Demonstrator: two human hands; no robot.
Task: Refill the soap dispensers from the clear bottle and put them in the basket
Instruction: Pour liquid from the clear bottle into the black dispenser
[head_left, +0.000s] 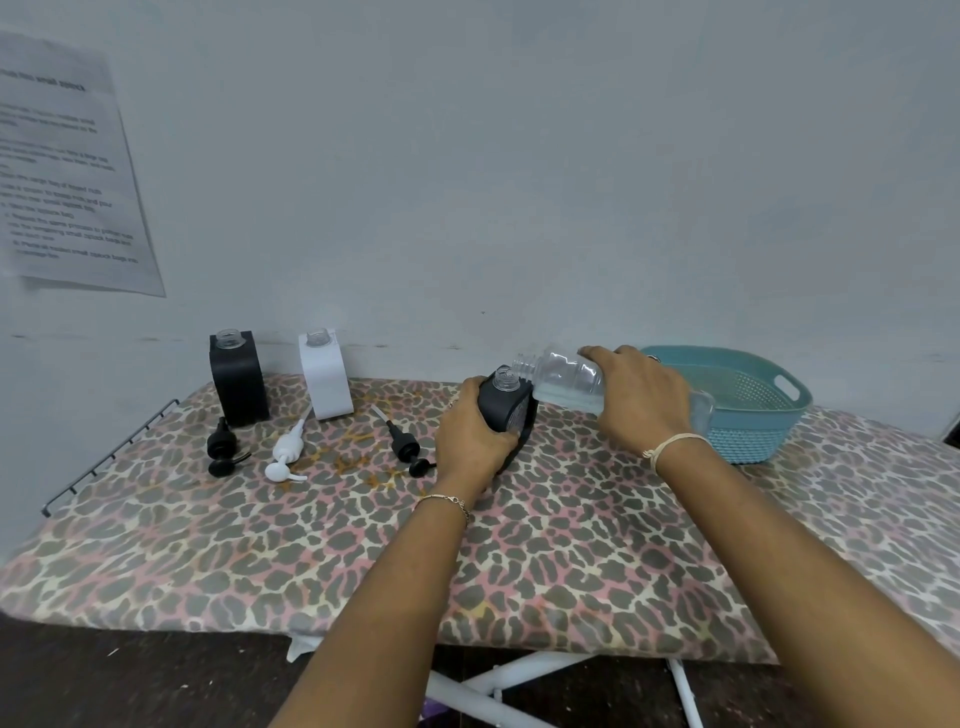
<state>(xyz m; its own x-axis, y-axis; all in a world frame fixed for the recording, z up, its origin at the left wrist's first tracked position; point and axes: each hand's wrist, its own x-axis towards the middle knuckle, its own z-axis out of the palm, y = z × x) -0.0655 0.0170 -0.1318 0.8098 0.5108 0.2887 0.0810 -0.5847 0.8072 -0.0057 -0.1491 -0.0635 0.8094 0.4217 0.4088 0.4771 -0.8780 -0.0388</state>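
Left hand grips the black dispenser on the ironing board, hiding most of it. Right hand holds the tipped clear bottle, mouth maybe touching its opening; basket partly blocked.

Clear bottle looked transparent plastic, glossy, ribbed. Dark dispenser was matt black, neck clear. White dispenser looked smooth, matt. Basket was teal plastic, perforated, lower wall weave-textured. Board cover was printed cloth, matt, stained. Wire rack looked metal. Wall sheet was paper, slightly sheened.
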